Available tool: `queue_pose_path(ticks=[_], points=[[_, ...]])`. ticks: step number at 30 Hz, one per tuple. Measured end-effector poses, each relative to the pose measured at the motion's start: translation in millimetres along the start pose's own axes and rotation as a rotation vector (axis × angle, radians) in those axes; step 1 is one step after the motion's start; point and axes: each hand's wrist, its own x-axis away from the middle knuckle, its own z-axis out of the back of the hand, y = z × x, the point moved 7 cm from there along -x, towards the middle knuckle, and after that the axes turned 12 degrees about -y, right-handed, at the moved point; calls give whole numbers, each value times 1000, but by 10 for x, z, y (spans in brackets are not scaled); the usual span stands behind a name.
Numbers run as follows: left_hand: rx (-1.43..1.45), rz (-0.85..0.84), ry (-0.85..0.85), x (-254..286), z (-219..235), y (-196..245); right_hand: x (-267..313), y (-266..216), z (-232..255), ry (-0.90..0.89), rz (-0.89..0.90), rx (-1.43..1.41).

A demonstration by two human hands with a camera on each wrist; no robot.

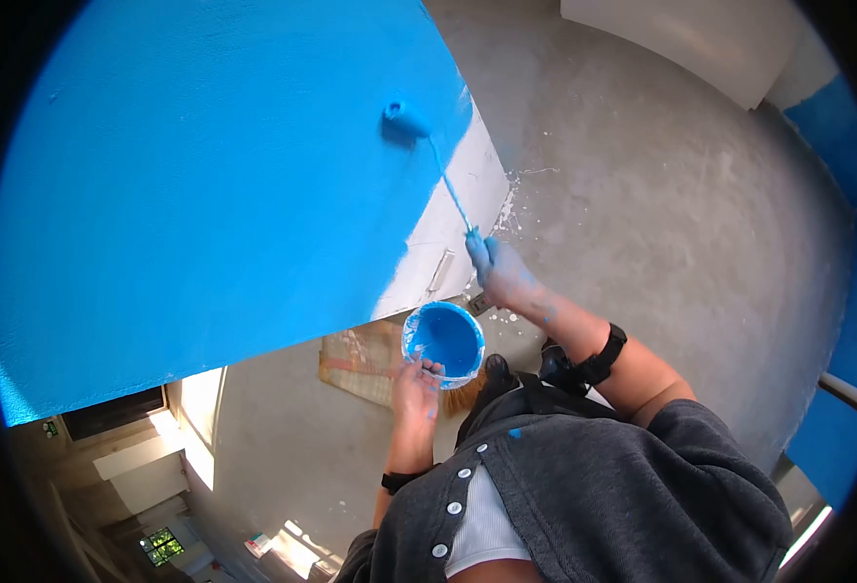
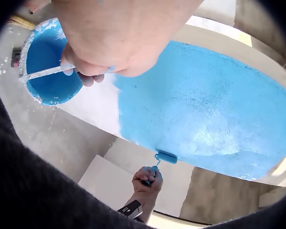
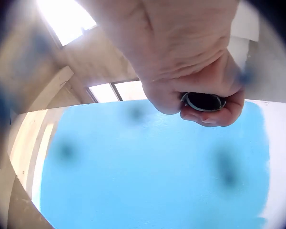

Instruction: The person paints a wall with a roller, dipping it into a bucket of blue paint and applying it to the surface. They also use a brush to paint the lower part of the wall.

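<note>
My right hand [image 1: 506, 275] grips the handle of a paint roller, its fingers curled round the handle end in the right wrist view. The blue roller head [image 1: 408, 120] lies against the blue-painted wall [image 1: 205, 194], near its right edge. In the left wrist view the roller [image 2: 167, 157] is at the edge of the painted surface. My left hand [image 1: 416, 391] holds the bucket [image 1: 445, 342] by its handle [image 2: 47, 72]; blue paint is inside and white and blue smears cover the rim. A white unpainted strip [image 1: 458, 199] runs along the wall's edge and bottom.
Grey floor [image 1: 662, 194] with white paint splatters lies beyond the wall's edge. Below the bucket are a woven mat [image 1: 360, 361], broom bristles [image 1: 465, 393] and my dark shoes [image 1: 497, 366]. Another partly blue wall [image 1: 837, 146] stands at the far right, and a window [image 1: 161, 547] shows at lower left.
</note>
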Motion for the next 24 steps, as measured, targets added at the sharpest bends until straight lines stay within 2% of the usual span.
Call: queue_pose_path(ticks=[1, 2, 3, 5, 6, 8, 9, 11, 13, 15, 17, 19, 22, 24], points=[[6, 9, 20, -15, -10, 8, 172, 53, -154, -65, 43, -29], [10, 18, 41, -23, -12, 25, 170, 379, -354, -114, 60, -90], [4, 21, 44, -11, -17, 50, 203, 336, -289, -113, 57, -97], [21, -14, 63, 39, -7, 80, 293, 211, -76, -128, -79, -468], [24, -9, 67, 53, 39, 64, 216, 164, 72, -117, -121, -548], [29, -19, 62, 52, 123, 25, -78, 174, 336, -100, -238, -613], [29, -15, 66, 49, 138, 5, -243, 156, 411, -162, -348, -557], [22, -20, 92, 52, 189, 4, -600, 65, 550, -169, -329, -722], [20, -17, 111, 65, 192, 9, -924, 133, 817, -110, -333, -622], [7, -13, 116, 33, 169, 49, -910, 74, 800, -102, -320, -530], [5, -8, 161, 24, 173, -3, -703, 156, 483, -149, -306, -683], [10, 19, 163, -39, 136, -15, -404, 218, 61, -181, -309, -602], [-11, 27, 177, -19, 57, 110, -424, 211, 9, -193, -265, -669], [-29, 13, 172, 5, 13, 126, -773, 296, 347, -149, -221, -693]])
